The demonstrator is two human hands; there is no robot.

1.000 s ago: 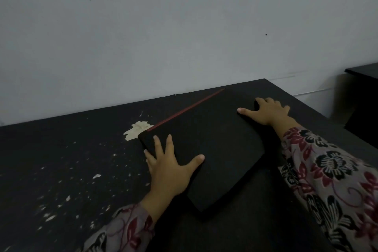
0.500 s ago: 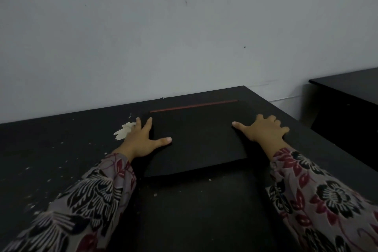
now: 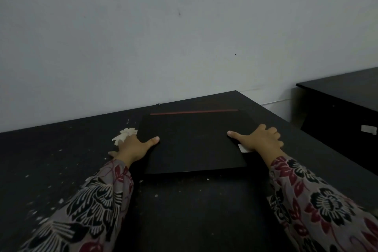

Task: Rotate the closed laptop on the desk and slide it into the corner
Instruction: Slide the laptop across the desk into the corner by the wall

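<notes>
The closed black laptop (image 3: 194, 141) lies flat on the dark desk (image 3: 184, 210), its red-striped back edge roughly parallel to the wall and close to the desk's far right corner. My left hand (image 3: 134, 146) grips the laptop's left edge, thumb lying on the lid, fingers down the side. Over on the right edge sits my right hand (image 3: 259, 139), thumb on the lid and fingers wrapped around the side. A small white sticker shows on the lid just under the right palm.
A white chipped patch (image 3: 123, 136) and scattered white flecks mark the desk to the left of the laptop. The pale wall (image 3: 163, 37) borders the desk's far edge. A second dark desk (image 3: 343, 112) stands to the right across a gap.
The laptop has turned from a diagonal angle to square with the wall and sits nearer the far right corner. My left hand moved from the near corner to the left edge.
</notes>
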